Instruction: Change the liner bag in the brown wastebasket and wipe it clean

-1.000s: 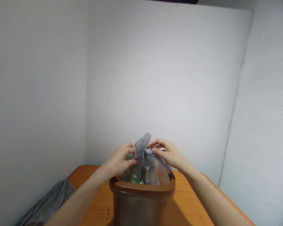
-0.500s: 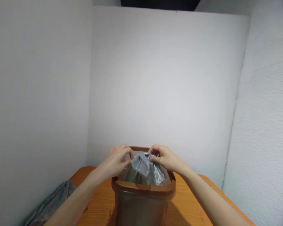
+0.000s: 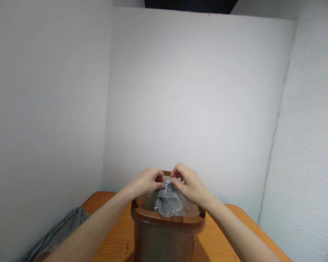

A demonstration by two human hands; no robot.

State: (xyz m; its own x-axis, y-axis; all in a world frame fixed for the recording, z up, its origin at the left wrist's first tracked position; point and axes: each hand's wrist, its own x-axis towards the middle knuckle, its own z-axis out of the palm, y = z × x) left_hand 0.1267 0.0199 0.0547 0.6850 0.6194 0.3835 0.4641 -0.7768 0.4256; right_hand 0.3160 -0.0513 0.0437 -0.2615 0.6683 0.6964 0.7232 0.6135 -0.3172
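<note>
Bag (image 3: pixel 169 206) in bin (image 3: pixel 165 242), just below left hand (image 3: pixel 151 181) and right hand (image 3: pixel 190 185); probably light, soft, slippery, easily torn, best taken by the gathered neck (image 3: pixel 168 184). Pinched nearly closed on it, at left; thumb against it, fingers curled and parted, at right, hold unclear. Beneath both hands, wooden table (image 3: pixel 116 233); beyond, white wall (image 3: pixel 194 91).

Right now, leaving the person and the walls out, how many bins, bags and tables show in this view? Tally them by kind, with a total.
Brown bin: 1
Grey bags: 2 (a gathered bag in the bin, a second bag at the lower left)
Wooden table: 1
Total: 4
</note>
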